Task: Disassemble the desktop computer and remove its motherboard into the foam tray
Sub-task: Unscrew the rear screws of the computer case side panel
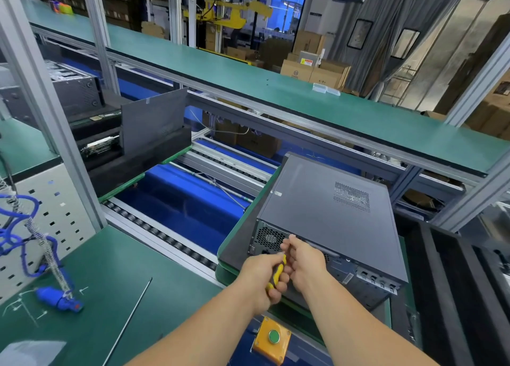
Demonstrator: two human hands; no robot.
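A grey desktop computer (325, 208) lies on its side on a green pallet (234, 236), its rear panel facing me and its side cover closed. My left hand (265, 277) grips a yellow-and-black screwdriver (277, 273) at the rear panel, near the fan grille. My right hand (300, 258) is curled right beside it, fingertips at the top rear edge of the case; what they pinch is hidden. Black foam trays (452, 283) stand at the right.
A roller conveyor (165, 236) with a blue belt runs to the left. Another pallet holds black foam, a removed grey panel (153, 121) and boards. A blue coiled hose tool (58, 299) lies on the green bench. A yellow box with a green button (273, 336) sits below my arms.
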